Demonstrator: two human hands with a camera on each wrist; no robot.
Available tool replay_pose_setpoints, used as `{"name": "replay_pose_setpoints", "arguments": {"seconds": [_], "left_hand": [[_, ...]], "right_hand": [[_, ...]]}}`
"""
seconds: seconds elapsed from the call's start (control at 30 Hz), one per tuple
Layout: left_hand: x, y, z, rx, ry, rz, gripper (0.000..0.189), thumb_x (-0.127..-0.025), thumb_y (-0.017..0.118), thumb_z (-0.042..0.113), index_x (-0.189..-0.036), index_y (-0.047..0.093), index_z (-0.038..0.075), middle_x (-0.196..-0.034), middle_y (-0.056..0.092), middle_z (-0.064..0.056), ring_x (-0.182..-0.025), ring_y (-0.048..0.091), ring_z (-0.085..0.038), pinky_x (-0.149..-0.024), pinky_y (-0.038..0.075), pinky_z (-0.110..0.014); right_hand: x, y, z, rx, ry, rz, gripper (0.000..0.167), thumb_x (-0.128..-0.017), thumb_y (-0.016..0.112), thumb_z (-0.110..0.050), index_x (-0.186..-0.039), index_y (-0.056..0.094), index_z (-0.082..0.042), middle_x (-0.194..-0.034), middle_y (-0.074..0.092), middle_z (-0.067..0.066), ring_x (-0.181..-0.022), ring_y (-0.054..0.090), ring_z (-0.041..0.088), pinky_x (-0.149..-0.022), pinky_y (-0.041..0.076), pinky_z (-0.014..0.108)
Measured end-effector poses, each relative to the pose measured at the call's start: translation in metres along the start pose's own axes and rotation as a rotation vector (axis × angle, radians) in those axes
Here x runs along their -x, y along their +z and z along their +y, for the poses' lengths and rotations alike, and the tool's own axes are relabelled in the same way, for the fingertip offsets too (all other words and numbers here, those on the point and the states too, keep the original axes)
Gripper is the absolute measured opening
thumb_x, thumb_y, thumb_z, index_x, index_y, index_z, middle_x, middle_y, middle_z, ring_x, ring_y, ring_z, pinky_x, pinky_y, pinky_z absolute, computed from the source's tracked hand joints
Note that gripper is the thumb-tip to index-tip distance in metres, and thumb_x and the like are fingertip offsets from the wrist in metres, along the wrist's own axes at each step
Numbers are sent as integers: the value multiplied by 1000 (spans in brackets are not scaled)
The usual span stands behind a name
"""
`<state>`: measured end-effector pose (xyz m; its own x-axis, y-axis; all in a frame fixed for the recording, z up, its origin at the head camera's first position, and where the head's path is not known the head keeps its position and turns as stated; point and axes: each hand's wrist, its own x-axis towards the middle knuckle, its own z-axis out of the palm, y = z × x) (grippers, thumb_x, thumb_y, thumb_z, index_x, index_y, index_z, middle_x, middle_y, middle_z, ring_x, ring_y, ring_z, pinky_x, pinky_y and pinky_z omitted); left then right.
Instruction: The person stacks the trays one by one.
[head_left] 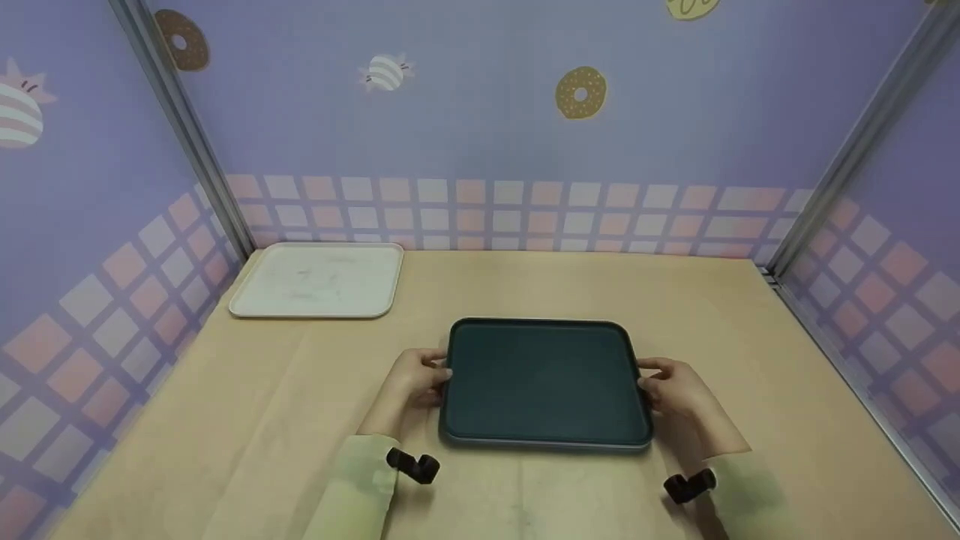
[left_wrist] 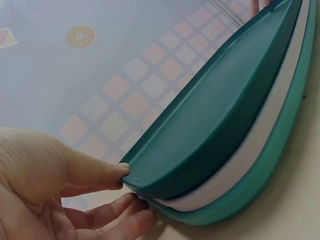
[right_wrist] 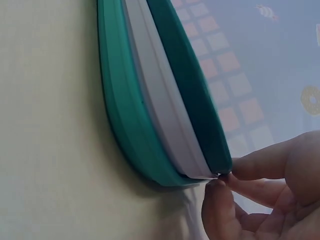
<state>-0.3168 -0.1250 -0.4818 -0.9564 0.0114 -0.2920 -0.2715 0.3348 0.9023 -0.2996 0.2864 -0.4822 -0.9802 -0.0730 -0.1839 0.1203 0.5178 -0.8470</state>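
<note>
A dark green rectangular tray [head_left: 547, 382] lies on top of a stack in front of me. Under it, in the left wrist view, show a pale pinkish-white tray [left_wrist: 232, 175] and a lighter green tray [left_wrist: 267, 165] at the bottom. My left hand [head_left: 416, 375] pinches the top tray's left edge, thumb at the rim and fingers beneath. At the opposite edge my right hand [head_left: 675, 386] holds the same tray between thumb and fingers. In the right wrist view the fingertips meet the corner of the dark green tray [right_wrist: 185, 75], close beside the white tray's rim.
A white tray [head_left: 315, 281] with grey smudges lies at the table's back left corner. The light wooden table [head_left: 577, 289] is bounded by a patterned back wall [head_left: 480, 135] and side walls, with metal posts [head_left: 187, 127] at the corners.
</note>
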Motion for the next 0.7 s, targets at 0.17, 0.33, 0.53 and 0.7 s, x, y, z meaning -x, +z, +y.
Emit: {"name": "replay_pose_setpoints", "arguments": {"seconds": [0.17,0.33,0.53,0.7], "left_hand": [[1,0,1,33,-34,0,47,-97,65,-3,-143,59,3,-126,66,-21,-88,67,-20,-76,64,-37],[1,1,1,56,-42,-2,47,-96,65,-4,-142,60,5,-125,65,-20,-90,67,-20,-72,60,-31],[0,0,0,60,-31,-5,47,-97,64,-5,-142,60,4,-123,64,-20,-88,67,-20,-72,60,-30],[-1,0,0,37,-23,-4,46,-97,64,-3,-142,61,5,-123,64,-20,-89,67,-20,-72,60,-30]], "right_hand": [[-1,-1,2,-27,28,-20,51,-103,54,-5,-151,42,8,-120,63,27,-82,65,12,-66,55,27],[-3,-2,3,-38,39,-35,51,-103,53,-4,-151,41,10,-125,65,28,-87,68,11,-69,56,27],[-4,-2,3,-74,68,-37,49,-104,51,-2,-150,42,10,-120,68,21,-83,66,11,-65,54,26],[-4,-2,3,-96,85,-39,49,-103,50,-2,-150,43,9,-123,67,22,-87,67,11,-70,56,26]]}}
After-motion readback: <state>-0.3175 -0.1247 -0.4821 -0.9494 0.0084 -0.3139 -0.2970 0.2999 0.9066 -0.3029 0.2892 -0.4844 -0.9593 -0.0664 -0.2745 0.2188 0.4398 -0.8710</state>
